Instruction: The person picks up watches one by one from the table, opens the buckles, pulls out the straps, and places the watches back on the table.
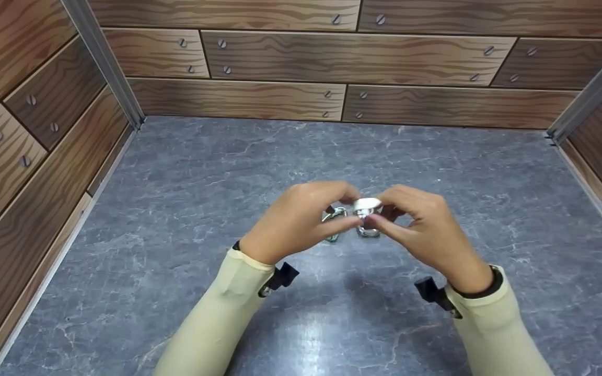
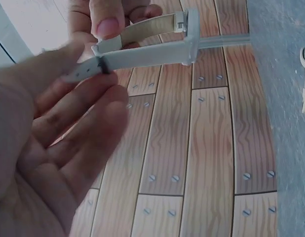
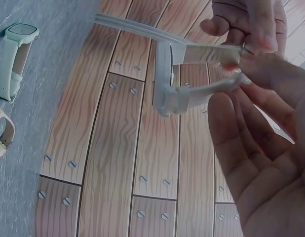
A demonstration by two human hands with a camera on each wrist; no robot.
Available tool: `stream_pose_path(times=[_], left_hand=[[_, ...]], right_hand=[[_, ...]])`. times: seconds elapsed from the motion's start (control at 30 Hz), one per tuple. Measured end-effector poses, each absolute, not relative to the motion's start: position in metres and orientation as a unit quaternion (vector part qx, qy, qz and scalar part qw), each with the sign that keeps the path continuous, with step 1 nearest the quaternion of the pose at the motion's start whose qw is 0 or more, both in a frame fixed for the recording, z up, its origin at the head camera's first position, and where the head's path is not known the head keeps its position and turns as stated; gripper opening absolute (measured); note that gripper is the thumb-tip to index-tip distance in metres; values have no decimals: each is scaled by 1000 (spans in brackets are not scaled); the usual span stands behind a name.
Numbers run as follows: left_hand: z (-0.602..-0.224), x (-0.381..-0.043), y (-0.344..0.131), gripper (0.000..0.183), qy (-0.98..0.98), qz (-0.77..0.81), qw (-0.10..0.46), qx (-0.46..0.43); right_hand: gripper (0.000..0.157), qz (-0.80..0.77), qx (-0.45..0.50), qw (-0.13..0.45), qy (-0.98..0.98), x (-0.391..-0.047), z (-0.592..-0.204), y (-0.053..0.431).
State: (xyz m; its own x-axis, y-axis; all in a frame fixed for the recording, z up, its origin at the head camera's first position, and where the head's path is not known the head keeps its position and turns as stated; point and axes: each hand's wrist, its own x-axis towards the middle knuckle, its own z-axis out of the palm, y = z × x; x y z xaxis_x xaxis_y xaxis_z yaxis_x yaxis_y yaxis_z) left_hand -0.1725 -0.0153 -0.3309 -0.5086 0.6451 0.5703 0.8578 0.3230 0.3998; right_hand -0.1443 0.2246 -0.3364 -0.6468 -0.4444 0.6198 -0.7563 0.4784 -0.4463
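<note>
Both hands hold a white wristwatch up above the tabletop. Its case points away from the fingers, and the two strap halves come together at the hands. My left hand pinches the strap's holed end between thumb and fingers. From the other side my right hand grips the strap at the buckle end, the thumb pressed on it; the fingers partly hide the buckle. Below the hands lie a mint-green wristwatch and a second pale wristwatch, both partly covered by the hands in the head view.
The grey marbled tabletop is bounded by wood-patterned walls at the back and sides. Grey metal posts stand at the back corners. Each wrist carries a small black camera mount beyond the cream sleeve.
</note>
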Motion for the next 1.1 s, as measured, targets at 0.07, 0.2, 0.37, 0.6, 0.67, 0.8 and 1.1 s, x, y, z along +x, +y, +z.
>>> stream_pose_path(times=[0.07, 0.2, 0.37, 0.6, 0.67, 0.8, 1.1], left_hand=[[-331, -172, -15, 25, -801, -335, 150, -473], [-331, -171, -16, 29, -807, -323, 148, -472], [-330, -171, -16, 24, -811, -331, 144, -460], [-328, -171, -17, 18, -809, -353, 149, -446], [-328, -172, -18, 18, -808, -354, 148, -447], [-327, -172, -19, 19, -811, -349, 141, -447], [-326, -174, -22, 22, -840, -339, 120, -406]], right_hand=[[22, 366, 359, 229, -828, -145, -336, 224], [23, 378, 357, 241, -819, -145, -336, 222], [24, 387, 362, 235, -815, -146, -338, 219], [24, 386, 359, 221, -820, -146, -340, 217], [22, 397, 355, 214, -819, -146, -340, 216], [13, 432, 338, 220, -807, -147, -339, 215], [16, 522, 316, 179, -771, -152, -334, 210]])
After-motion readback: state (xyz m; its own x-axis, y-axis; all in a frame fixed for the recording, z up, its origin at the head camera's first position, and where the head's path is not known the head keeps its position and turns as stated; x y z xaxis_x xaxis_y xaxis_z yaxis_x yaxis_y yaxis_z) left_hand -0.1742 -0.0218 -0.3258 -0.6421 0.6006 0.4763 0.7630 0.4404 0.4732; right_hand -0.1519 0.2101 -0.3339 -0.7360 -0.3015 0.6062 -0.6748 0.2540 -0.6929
